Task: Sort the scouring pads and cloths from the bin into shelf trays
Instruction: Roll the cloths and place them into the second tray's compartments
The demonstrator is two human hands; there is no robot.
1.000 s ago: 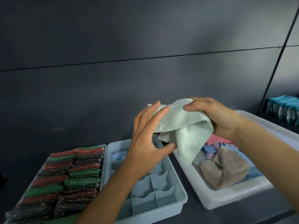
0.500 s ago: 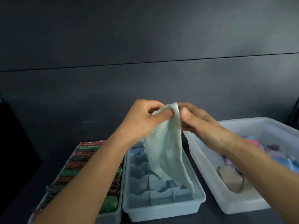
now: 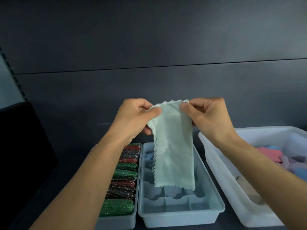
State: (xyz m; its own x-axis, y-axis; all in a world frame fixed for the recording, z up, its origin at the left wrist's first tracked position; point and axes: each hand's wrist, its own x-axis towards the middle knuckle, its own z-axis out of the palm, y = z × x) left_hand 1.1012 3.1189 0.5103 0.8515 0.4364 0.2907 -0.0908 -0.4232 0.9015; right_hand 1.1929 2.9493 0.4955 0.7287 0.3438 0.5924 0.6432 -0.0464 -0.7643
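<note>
Pinching the top corners of a pale green cloth [image 3: 173, 146], the left hand [image 3: 134, 119] and right hand [image 3: 210, 119] hold it hanging above the divided tray [image 3: 209, 209], the bin [image 3: 216, 156] below the right wrist.
</note>
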